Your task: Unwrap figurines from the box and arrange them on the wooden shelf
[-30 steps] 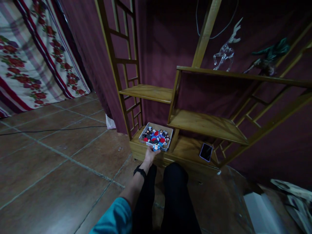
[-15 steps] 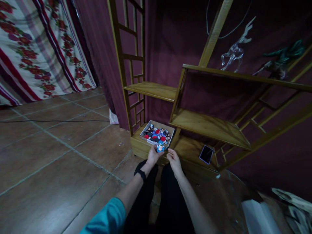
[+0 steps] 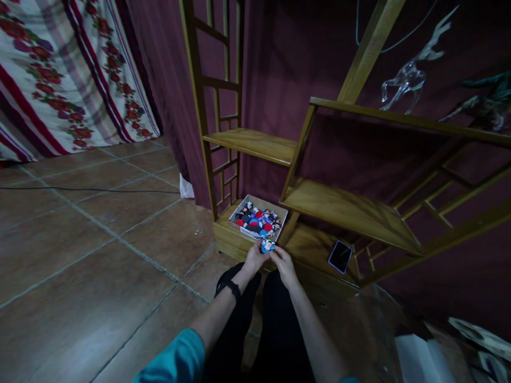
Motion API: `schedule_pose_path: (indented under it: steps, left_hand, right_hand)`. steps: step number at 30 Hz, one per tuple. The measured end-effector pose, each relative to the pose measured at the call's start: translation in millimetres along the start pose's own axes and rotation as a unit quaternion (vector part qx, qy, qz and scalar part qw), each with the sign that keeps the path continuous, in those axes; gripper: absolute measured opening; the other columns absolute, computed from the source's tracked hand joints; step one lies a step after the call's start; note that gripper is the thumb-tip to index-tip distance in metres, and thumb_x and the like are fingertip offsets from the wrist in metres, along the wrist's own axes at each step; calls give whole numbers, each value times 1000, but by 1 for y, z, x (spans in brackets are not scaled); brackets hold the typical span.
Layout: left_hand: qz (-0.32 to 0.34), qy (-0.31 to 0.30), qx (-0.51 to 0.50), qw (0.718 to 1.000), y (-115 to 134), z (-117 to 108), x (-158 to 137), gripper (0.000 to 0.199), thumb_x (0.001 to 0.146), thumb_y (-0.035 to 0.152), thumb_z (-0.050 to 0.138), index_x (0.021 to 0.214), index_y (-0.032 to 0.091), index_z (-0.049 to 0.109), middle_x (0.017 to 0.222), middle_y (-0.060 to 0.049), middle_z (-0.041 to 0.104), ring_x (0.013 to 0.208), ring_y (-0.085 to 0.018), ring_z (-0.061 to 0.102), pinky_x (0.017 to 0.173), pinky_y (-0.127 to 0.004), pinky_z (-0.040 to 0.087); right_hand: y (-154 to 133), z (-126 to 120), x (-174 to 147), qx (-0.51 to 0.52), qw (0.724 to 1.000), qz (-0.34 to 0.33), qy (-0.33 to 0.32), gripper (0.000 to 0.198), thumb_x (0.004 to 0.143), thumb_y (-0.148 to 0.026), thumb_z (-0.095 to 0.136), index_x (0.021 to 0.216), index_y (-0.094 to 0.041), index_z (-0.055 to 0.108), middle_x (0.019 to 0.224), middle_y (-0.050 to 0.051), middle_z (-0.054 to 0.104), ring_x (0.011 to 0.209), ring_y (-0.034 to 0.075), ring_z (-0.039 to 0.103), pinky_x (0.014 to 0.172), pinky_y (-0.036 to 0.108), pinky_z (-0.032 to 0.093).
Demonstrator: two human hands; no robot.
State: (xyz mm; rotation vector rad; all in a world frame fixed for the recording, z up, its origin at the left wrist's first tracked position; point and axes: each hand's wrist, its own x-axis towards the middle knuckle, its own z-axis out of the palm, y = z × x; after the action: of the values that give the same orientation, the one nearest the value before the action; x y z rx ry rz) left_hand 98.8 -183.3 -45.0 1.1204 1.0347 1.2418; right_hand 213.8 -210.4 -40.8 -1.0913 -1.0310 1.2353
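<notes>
A small blue toy figure (image 3: 267, 246) is held between both of my hands just in front of the wooden shelf unit (image 3: 343, 205). My left hand (image 3: 254, 257) grips it from the left and my right hand (image 3: 281, 259) touches it from the right. Right behind them, on the lowest shelf board, sits a shallow cardboard box (image 3: 279, 214) filled with several small red, blue and black figures (image 3: 257, 220). My black-trousered knees are below the hands.
A dark phone (image 3: 340, 256) lies on the bottom board to the right of the box. A clear glass deer (image 3: 411, 74) and a dark green figurine (image 3: 485, 101) stand on the top shelf. A black cable (image 3: 80, 189) runs across the tiled floor at left.
My right hand came into view and joined the left on the blue figure. The figure moved slightly back from the box toward me.
</notes>
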Motion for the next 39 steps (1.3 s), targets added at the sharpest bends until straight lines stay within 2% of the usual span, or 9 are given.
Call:
schedule_pose_path:
  steps: [6,13,22,30,34,39]
  left_hand:
    - [-23,-72,10,997,17,-4,-6,37,57,19,70,92,12,61,80,-2,65,73,-15,57,71,-25,42]
    - [-28,-123,-64,990,26,-7,-11,36,62,20,68,97,13,63,86,-4,66,75,-15,57,73,-25,42]
    - [-82,-125,-135,979,26,-4,-15,42,60,22,72,99,12,62,92,-8,66,79,-16,60,75,-27,44]
    - [-80,-113,-148,979,23,-6,-16,40,58,18,75,95,11,63,84,-8,67,75,-14,60,78,-29,44]
    - [-97,-132,-183,969,27,-7,-21,37,64,20,71,100,12,63,93,-10,66,84,-16,61,84,-31,43]
    - [-130,-126,-205,962,32,-7,-27,37,64,18,71,100,12,63,99,-11,65,88,-17,61,87,-32,43]
  right_hand:
    - [-1,-1,3,28,999,-6,-29,38,66,-36,66,101,-21,64,100,4,67,95,23,59,92,39,40]
    - [-4,0,2,53,998,-9,-32,39,63,-33,69,100,-22,63,101,4,66,94,21,59,88,36,43]
    - [-8,-3,-2,56,998,-6,-28,41,63,-34,69,100,-20,61,103,5,65,92,21,60,82,36,46]
    - [-14,-4,-8,66,997,-12,-34,41,62,-32,70,101,-22,61,104,4,65,95,21,59,87,36,43]
    - [-12,-5,-10,74,997,-20,-19,42,61,-33,71,101,-22,61,104,4,65,96,21,58,88,37,43]
    - [-12,-6,-13,75,997,-15,-13,44,60,-31,72,102,-22,61,103,4,65,94,21,59,88,37,43]
